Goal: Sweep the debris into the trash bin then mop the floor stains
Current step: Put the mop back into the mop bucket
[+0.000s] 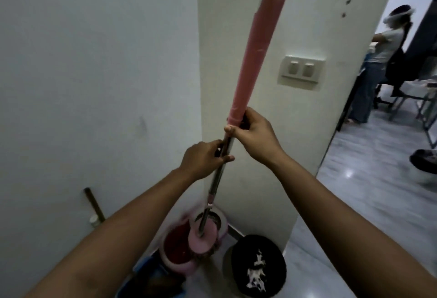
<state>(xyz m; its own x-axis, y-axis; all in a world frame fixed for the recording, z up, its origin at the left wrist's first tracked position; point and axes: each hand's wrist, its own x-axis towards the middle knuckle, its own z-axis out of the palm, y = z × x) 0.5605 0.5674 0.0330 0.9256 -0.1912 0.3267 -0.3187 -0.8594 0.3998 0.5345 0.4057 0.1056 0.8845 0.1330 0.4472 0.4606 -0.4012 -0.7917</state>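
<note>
Fingers (229, 129) of the right hand (256, 136) wrapped round the mop (218, 179) where the pink grip ends and the bare metal pole begins. Left hand (202, 159) just below it on the metal, fingers curled round the pole, thumb across the front. Both hands gripping, close together, not quite touching. White walls (94, 61) fill most of the view and meet at a corner behind the pole. Pale glossy floor (354, 203) runs off right through a doorway. Mop stands steep and tilted, grip rising out of the top of the view, head down at the floor's corner. Its round pink head sits in or just over a pink-and-red bucket (176, 254) there; blurred, cannot tell whether it touches. Black trash bin (238, 245) on the floor just right of the bucket, near the wall's outer corner, white debris (256, 271) lying inside. Blue container (145, 271) at the bottom edge, just left of the bucket, partly hidden by the left forearm. Another person (385, 44) stands well off in the far room. Double switch plate (301, 70) on the wall right of the grip. Thin dark stick (93, 200) leans on the left wall.
</note>
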